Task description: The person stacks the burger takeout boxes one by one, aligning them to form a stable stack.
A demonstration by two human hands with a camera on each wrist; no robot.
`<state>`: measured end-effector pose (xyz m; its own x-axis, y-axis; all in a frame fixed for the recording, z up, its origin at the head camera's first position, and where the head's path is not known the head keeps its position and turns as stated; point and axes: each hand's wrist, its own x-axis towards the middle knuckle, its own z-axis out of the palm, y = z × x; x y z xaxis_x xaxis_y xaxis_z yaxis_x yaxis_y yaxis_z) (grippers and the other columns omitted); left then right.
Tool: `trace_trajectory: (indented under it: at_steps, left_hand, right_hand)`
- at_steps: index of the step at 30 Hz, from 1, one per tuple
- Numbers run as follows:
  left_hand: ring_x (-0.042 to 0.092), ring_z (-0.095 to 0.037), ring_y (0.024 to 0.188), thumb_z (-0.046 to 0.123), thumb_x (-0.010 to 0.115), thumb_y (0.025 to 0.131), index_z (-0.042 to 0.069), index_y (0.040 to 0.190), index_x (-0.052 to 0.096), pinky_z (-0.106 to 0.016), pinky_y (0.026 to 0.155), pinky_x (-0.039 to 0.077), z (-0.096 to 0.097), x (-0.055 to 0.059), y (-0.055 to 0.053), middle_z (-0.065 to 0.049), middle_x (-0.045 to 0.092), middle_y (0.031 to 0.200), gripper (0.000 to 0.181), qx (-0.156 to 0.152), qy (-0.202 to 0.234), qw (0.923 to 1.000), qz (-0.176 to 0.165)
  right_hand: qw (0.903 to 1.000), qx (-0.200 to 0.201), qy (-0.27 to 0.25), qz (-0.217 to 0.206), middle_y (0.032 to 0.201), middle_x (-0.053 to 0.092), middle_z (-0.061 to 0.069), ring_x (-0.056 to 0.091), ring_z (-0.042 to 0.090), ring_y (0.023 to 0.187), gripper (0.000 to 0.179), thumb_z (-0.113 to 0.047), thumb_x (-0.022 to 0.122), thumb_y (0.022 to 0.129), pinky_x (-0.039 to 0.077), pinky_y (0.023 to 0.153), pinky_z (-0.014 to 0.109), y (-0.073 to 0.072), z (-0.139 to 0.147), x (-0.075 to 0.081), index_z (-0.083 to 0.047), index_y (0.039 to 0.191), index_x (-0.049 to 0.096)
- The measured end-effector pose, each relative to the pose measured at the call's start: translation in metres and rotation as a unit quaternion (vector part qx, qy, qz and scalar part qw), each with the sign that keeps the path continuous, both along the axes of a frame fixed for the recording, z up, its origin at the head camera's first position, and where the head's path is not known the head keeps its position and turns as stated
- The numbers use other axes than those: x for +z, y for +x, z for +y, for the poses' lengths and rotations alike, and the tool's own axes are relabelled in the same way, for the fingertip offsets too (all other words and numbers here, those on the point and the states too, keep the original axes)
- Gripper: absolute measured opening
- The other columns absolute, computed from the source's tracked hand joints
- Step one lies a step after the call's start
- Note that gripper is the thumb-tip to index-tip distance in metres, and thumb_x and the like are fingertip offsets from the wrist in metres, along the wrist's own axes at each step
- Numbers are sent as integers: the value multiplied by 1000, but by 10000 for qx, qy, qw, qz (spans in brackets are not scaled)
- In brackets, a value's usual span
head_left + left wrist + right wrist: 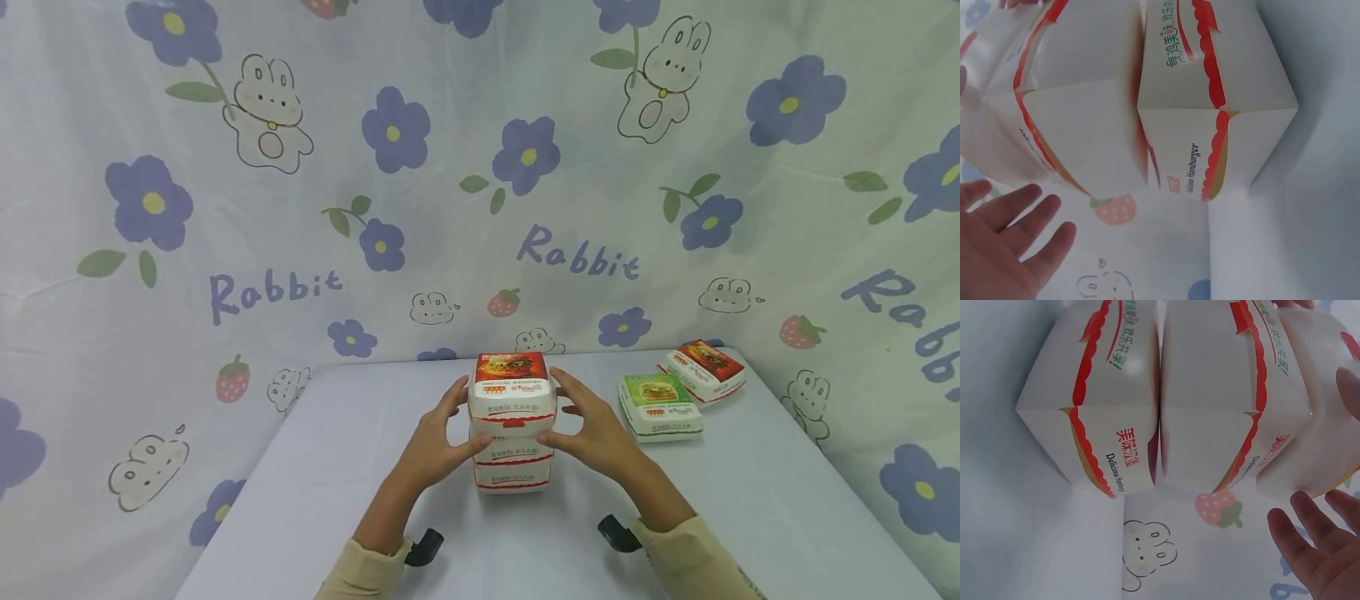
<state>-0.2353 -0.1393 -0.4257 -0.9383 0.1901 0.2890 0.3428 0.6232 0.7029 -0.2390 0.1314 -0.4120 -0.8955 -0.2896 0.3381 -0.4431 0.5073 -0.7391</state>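
White boxes with red scalloped trim stand three high near the centre of the tabletop (337, 442): a top box (514, 392), a middle box (513, 452) and a bottom box (512, 477). The lid of the top box carries a red panel with a burger picture. The left hand (435, 446) is located at 8 o'clock of the top box, and the right hand (600, 429) at 4 o'clock. Grip state: each hand holds the top box, fingers spread along the side and thumb laid at the lower front edge. Whether the top box bears fully on the middle box cannot be told. At 3 o'clock of the stack, well apart, lies a green-lidded box (660, 404); behind it, at its 1 o'clock, a red-lidded box (707, 371) lies at an angle. Contact between these two cannot be confirmed. Beige sleeves (367, 575) enter from 7 and 5 o'clock, each with a black fitting (425, 547) at the wrist. At 12 o'clock hangs a pale backdrop (450, 125) printed with purple flowers, strawberries, rabbits and the word "Rabbit".
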Motion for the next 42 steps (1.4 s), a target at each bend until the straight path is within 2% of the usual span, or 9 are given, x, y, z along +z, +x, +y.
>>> trace_trajectory:
  at_steps: [5,14,21,26,33,42]
  left_hand:
    - [48,-37,127,62,69,79,30,155,25,-67,94,40,0,-2,0,-8,49,145,93,-66,23,10000,17]
    - [49,-34,127,60,69,81,34,153,27,-66,96,39,0,2,3,-5,51,143,87,-104,72,9998,121]
    - [49,-33,127,59,69,82,36,152,27,-66,95,40,-1,-1,2,-2,51,142,85,-166,56,9995,260]
    - [49,-33,126,58,69,82,36,152,28,-65,95,40,-2,-2,3,-2,52,142,84,-140,-6,9996,252]
    - [49,-33,126,58,69,82,36,153,26,-66,95,40,-3,-4,1,-1,52,142,86,-109,-12,9997,228]
    - [49,-38,126,56,72,81,27,154,28,-65,97,39,-8,-4,-3,-1,50,143,90,-269,85,9989,364]
  right_hand:
    - [9999,71,-4,89,155,33,-2,51,28,126,102,-24,88,72,51,91,40,0,-1,-1,-33,154,27]
    - [9994,75,25,348,154,34,-2,51,25,126,99,-21,86,74,52,91,38,-1,-1,-1,-34,153,28]
    - [9996,88,19,271,154,35,-1,52,29,125,100,-20,86,74,52,91,41,1,1,0,-34,153,27]
    - [9998,65,26,208,153,36,-1,53,27,124,101,-19,87,73,52,91,39,1,1,-1,-34,153,27]
    - [9999,46,39,104,153,36,1,53,32,124,103,-22,87,73,52,90,43,0,2,-2,-34,154,25]
    - [10000,19,79,48,153,36,1,53,28,124,105,-22,88,71,52,91,41,1,2,-2,-34,154,25]
